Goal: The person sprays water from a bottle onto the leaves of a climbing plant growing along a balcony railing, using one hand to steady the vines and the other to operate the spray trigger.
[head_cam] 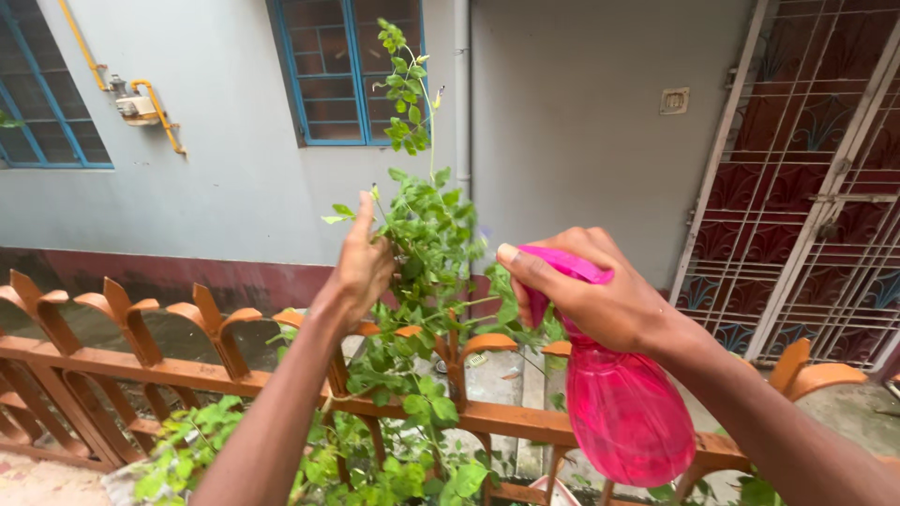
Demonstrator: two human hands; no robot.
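A tall green leafy plant [427, 272] rises in front of an orange railing [141, 361]. My left hand [361, 262] reaches up into its stems and holds a leafy branch, fingers wrapped around it. My right hand [586, 290] grips the head of a pink spray bottle [623, 408], with the index finger stretched over the trigger and the nozzle pointed left at the leaves. The bottle hangs below my hand, close to the plant's right side.
Behind the railing stands a grey wall [572, 131] with blue-framed windows [347, 70], a yellow pipe [155, 108] and a grey drainpipe [462, 94]. A white metal grille door [816, 187] over red panels fills the right side. More low foliage [187, 450] grows at the bottom left.
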